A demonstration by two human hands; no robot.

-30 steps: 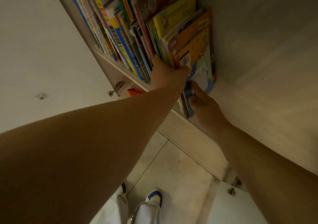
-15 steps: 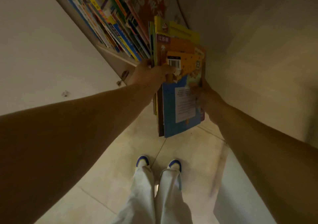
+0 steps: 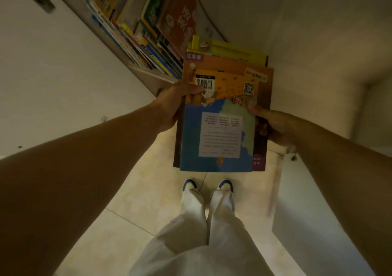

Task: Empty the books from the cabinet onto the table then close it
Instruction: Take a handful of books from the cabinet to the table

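You hold a stack of books [image 3: 222, 114] clear of the cabinet shelf [image 3: 152, 73], left hand [image 3: 174, 106] gripping one edge, right hand [image 3: 273, 125] the other; beyond your fingers many shelved books [image 3: 135, 25] remain; table unseen; doors unclosed.

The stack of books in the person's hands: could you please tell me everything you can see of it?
The stack of books is a few thin paperbacks lying flat, staggered, held out over the tiled floor clear of the shelf. The top one shows a blue and orange back cover with a barcode, a QR code and a white text panel; orange and yellow covers peek out beyond it. The left hand holds its left edge, the right hand its right edge, thumbs on top.
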